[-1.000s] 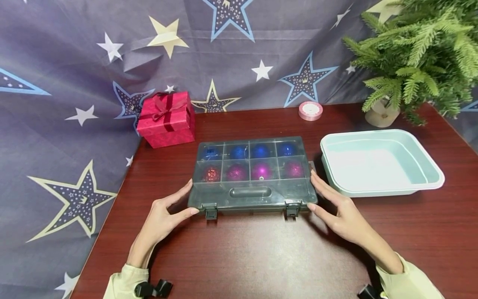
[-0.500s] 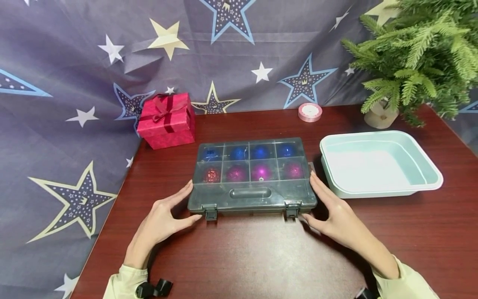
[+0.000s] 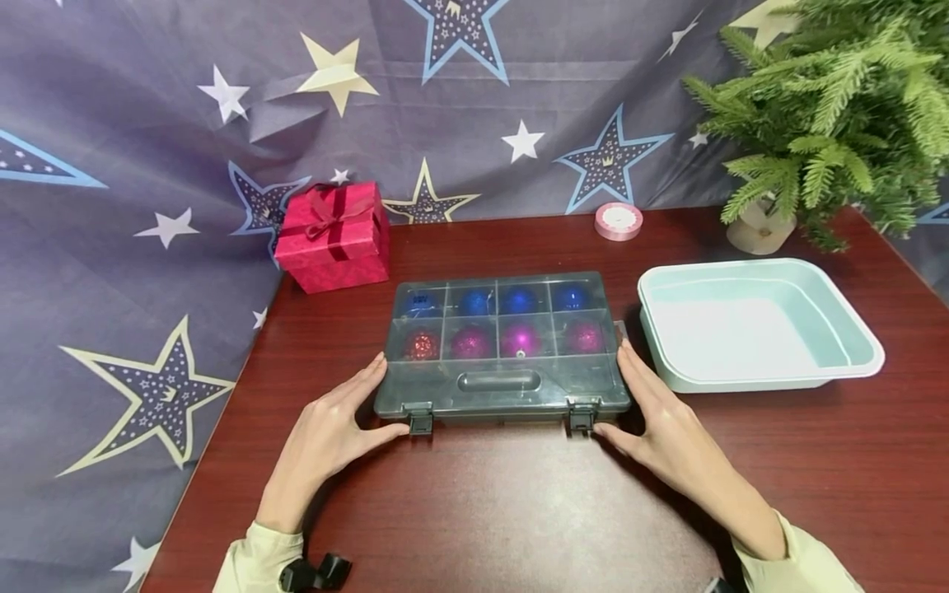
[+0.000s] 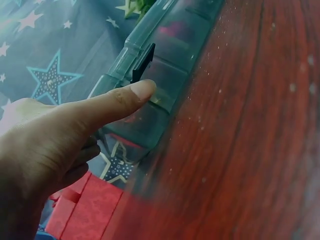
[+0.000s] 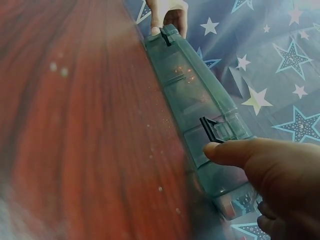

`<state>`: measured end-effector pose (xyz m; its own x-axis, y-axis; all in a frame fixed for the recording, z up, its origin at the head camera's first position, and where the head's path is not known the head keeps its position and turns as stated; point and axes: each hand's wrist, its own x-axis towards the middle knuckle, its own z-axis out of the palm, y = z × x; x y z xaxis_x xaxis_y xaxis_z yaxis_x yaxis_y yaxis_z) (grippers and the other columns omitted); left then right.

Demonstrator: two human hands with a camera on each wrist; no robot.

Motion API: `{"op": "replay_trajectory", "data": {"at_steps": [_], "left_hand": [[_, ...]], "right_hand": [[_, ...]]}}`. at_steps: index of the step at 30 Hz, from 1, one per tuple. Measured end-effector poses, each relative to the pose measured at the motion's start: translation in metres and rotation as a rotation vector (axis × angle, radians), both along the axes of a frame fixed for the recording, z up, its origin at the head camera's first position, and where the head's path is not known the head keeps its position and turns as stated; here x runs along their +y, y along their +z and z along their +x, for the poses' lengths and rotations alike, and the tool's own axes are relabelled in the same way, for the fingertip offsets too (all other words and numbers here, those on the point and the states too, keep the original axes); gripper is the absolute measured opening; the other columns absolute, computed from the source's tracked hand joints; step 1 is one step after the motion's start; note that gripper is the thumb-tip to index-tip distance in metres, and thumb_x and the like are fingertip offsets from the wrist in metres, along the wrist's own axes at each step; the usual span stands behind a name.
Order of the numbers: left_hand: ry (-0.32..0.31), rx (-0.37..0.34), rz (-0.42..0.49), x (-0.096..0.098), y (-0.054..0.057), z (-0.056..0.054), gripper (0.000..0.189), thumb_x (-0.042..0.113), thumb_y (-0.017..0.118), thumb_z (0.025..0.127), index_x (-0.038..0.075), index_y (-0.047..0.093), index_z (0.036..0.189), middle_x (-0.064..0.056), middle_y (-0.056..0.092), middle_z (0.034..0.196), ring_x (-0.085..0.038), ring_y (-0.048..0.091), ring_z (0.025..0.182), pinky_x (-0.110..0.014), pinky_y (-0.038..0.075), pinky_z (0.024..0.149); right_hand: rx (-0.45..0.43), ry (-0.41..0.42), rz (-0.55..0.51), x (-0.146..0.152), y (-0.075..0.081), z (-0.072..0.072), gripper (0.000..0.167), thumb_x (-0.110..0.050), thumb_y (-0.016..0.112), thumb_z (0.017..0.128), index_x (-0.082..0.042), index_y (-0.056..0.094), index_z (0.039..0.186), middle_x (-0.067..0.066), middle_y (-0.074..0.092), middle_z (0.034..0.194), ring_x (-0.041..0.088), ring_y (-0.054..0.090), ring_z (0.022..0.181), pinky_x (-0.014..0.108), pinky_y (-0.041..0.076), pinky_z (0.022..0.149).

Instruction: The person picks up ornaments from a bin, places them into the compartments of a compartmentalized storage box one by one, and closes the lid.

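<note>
A dark translucent storage box (image 3: 445, 385) lies on the table, its lid down. Through the compartmented lid show blue Christmas balls (image 3: 518, 300) at the back and red and pink ones (image 3: 469, 341) in front. My left hand (image 3: 326, 441) holds the front left corner, fingers along the side and thumb touching the left latch (image 3: 420, 420). At the front right corner my right hand (image 3: 670, 436) grips likewise, its thumb against the right latch (image 3: 582, 416). Both wrist views show the latches (image 4: 143, 62) (image 5: 210, 131) tilted outward from the box's front. The fingertips behind the box are hidden there.
A pale blue plastic basin (image 3: 741, 383) stands right of the box. At the back are a red gift box (image 3: 334, 239) with a bow, a pink ribbon roll (image 3: 619, 221) and an artificial Christmas tree (image 3: 823, 140). A starry cloth (image 3: 460, 123) hangs behind the table.
Both thumbs have slid inward along the box's front edge, from the corners to the latches. The fingers stay at the sides and the box has not moved.
</note>
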<state>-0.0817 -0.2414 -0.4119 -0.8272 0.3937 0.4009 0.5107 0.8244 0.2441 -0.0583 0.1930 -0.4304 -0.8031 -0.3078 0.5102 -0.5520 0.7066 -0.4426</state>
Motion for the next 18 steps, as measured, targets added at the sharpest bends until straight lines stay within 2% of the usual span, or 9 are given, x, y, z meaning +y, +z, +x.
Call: {"op": "replay_trajectory", "data": {"at_steps": [3,5,7,10,13,15,18], "left_hand": [[0.002,0.002,0.012,0.0010,-0.0012,0.0002,0.093,0.044,0.096,0.068,0.003,0.061,0.144,-0.008,0.058,0.147,-0.030,0.063,0.125,-0.051,0.055,0.090],[0.004,0.006,0.026,0.0015,-0.0022,0.0006,0.092,0.044,0.095,0.069,0.003,0.062,0.144,-0.007,0.058,0.147,-0.030,0.063,0.126,-0.051,0.054,0.092],[0.010,0.012,0.041,0.0022,-0.0030,0.0011,0.091,0.045,0.095,0.069,0.004,0.062,0.143,-0.006,0.059,0.147,-0.030,0.063,0.126,-0.051,0.054,0.093],[0.030,0.010,0.066,0.0033,-0.0037,0.0021,0.091,0.048,0.094,0.069,0.006,0.063,0.143,-0.005,0.059,0.147,-0.030,0.063,0.125,-0.051,0.053,0.094],[0.057,-0.012,0.080,0.0043,-0.0033,0.0028,0.089,0.051,0.092,0.072,0.008,0.062,0.144,-0.003,0.059,0.147,-0.030,0.064,0.124,-0.051,0.053,0.093],[0.070,-0.026,0.085,0.0050,-0.0030,0.0029,0.088,0.051,0.091,0.073,0.009,0.062,0.145,-0.003,0.059,0.147,-0.030,0.064,0.123,-0.051,0.053,0.093],[0.078,-0.037,0.093,0.0058,-0.0022,0.0033,0.087,0.053,0.090,0.075,0.009,0.062,0.145,-0.003,0.059,0.147,-0.030,0.065,0.122,-0.051,0.054,0.092]], "right_hand": [[0.012,0.014,0.003,0.0014,-0.0010,-0.0004,0.104,-0.012,0.096,0.071,0.004,0.039,0.156,0.026,0.041,0.157,0.043,0.047,0.138,0.015,0.019,0.113],[0.021,0.024,0.003,0.0023,-0.0014,-0.0006,0.099,-0.026,0.093,0.080,0.005,0.039,0.156,0.027,0.041,0.157,0.044,0.046,0.139,0.016,0.018,0.114],[0.017,0.030,0.000,0.0030,-0.0015,-0.0008,0.094,-0.040,0.085,0.088,0.005,0.039,0.156,0.027,0.040,0.157,0.043,0.046,0.139,0.017,0.019,0.114],[-0.003,0.022,-0.006,0.0029,-0.0008,-0.0006,0.091,-0.052,0.073,0.094,0.003,0.039,0.157,0.025,0.040,0.158,0.041,0.045,0.140,0.020,0.022,0.115],[-0.020,-0.004,-0.011,0.0016,0.0001,-0.0008,0.092,-0.048,0.079,0.091,0.002,0.040,0.157,0.022,0.040,0.159,0.040,0.045,0.141,0.031,0.032,0.116],[-0.025,-0.026,-0.013,0.0004,0.0007,-0.0009,0.092,-0.044,0.083,0.089,0.002,0.041,0.156,0.020,0.041,0.159,0.041,0.046,0.140,0.043,0.039,0.112],[-0.032,-0.054,-0.019,-0.0013,0.0012,-0.0005,0.092,-0.039,0.086,0.086,0.001,0.043,0.156,0.019,0.043,0.158,0.042,0.048,0.138,0.057,0.044,0.104]]}}
